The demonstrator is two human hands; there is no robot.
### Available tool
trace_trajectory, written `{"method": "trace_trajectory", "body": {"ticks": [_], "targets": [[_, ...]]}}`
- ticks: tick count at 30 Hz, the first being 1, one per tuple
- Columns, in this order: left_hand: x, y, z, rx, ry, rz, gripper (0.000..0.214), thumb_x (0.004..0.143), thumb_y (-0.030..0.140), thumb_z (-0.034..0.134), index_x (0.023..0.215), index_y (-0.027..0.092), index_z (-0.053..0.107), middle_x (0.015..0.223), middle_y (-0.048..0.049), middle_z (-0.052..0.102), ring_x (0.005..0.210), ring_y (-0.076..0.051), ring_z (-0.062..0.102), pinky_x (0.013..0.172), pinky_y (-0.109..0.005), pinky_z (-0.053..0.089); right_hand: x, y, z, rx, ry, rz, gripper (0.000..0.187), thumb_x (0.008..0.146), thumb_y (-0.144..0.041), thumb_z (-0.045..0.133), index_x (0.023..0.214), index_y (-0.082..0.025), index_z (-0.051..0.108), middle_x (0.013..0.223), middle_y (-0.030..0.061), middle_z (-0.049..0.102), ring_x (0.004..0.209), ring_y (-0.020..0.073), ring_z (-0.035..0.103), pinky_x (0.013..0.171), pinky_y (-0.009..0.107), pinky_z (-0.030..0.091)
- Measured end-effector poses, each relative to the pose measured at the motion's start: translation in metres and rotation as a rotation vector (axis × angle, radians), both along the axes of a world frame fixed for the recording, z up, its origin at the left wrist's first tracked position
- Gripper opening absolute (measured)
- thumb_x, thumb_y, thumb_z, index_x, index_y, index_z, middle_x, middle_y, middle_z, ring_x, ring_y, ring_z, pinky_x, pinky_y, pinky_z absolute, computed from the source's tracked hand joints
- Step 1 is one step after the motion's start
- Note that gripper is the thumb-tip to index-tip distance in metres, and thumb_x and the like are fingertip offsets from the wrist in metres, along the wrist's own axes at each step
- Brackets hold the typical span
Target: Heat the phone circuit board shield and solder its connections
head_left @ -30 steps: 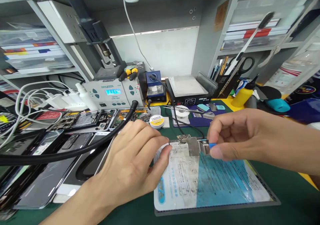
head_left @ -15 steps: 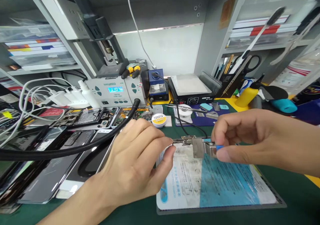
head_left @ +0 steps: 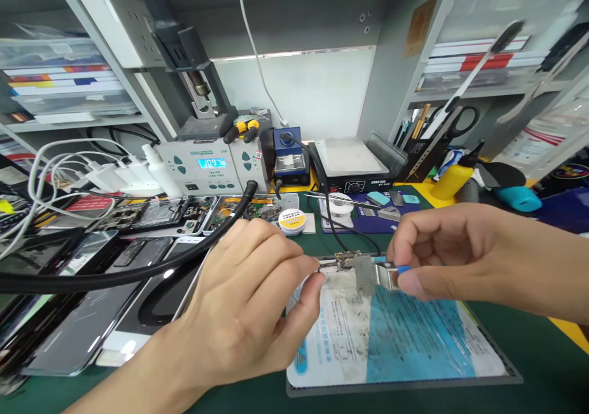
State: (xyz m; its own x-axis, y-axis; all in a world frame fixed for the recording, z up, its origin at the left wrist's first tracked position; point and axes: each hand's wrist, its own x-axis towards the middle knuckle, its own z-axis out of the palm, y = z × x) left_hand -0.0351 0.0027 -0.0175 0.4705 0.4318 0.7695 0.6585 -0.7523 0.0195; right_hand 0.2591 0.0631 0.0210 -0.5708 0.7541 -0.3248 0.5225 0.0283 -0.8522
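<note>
My left hand (head_left: 257,291) pinches the left end of a small, narrow circuit board (head_left: 343,260) between thumb and forefinger. At the board's right side is a flat grey metal plate (head_left: 365,275). My right hand (head_left: 442,260) has its thumb and fingers closed on a shiny metal piece with a blue part (head_left: 386,276), which meets the plate; whether they are one piece I cannot tell. Both hands are above a worn white-and-blue printed mat (head_left: 414,340). My fingers hide the board's left tip and the right end of the metal piece.
Several phones (head_left: 96,303) lie at left, crossed by a thick black hose (head_left: 138,279) from a soldering station (head_left: 211,165). Behind my hands are a round tin (head_left: 292,221), a solder spool (head_left: 339,205) and a heating plate (head_left: 352,156). A yellow bottle (head_left: 453,181) stands at right.
Both hands keep their grips with hardly any movement. The grey plate looks slightly turned, and the view has shifted a little. The station's display went from 110 to 109.
</note>
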Motion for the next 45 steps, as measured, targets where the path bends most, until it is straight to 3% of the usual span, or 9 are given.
{"method": "trace_trajectory", "body": {"ticks": [13,23,37,45], "targets": [[0.001,0.001,0.002,0.006,0.012,0.007,0.016,0.084,0.009,0.080,0.096,0.012,0.069,0.084,-0.0068,0.073,0.080,-0.021,0.061,0.070,-0.042,0.051,-0.002,0.000,0.002,-0.029,-0.004,-0.011,0.021,0.081,-0.038,0.089,0.085,-0.026,0.072,0.077,-0.0019,0.068,0.069,0.0159,0.061,0.056,0.023,0.045],[0.001,0.000,0.001,0.013,0.016,0.004,0.016,0.083,0.008,0.080,0.095,0.012,0.070,0.084,-0.0070,0.073,0.081,-0.021,0.060,0.070,-0.042,0.051,-0.001,-0.001,0.003,-0.030,-0.015,-0.008,0.020,0.081,-0.040,0.089,0.083,-0.029,0.072,0.077,-0.0048,0.068,0.069,0.0153,0.059,0.056,0.022,0.044],[0.001,-0.001,-0.001,-0.021,0.039,0.004,0.017,0.084,0.008,0.078,0.098,0.013,0.068,0.085,-0.0056,0.072,0.080,-0.021,0.060,0.072,-0.043,0.050,-0.009,-0.004,0.010,-0.076,-0.020,-0.024,0.016,0.079,-0.028,0.088,0.083,-0.024,0.073,0.076,-0.0017,0.068,0.068,0.0152,0.055,0.055,0.023,0.040],[0.002,0.002,0.000,-0.075,0.071,-0.022,0.013,0.086,0.007,0.075,0.094,0.013,0.067,0.083,-0.0054,0.069,0.078,-0.020,0.055,0.068,-0.042,0.042,-0.013,-0.003,0.009,-0.047,-0.064,0.020,0.022,0.078,-0.032,0.089,0.085,-0.024,0.069,0.075,-0.0028,0.066,0.066,0.0140,0.054,0.055,0.024,0.039]]}}
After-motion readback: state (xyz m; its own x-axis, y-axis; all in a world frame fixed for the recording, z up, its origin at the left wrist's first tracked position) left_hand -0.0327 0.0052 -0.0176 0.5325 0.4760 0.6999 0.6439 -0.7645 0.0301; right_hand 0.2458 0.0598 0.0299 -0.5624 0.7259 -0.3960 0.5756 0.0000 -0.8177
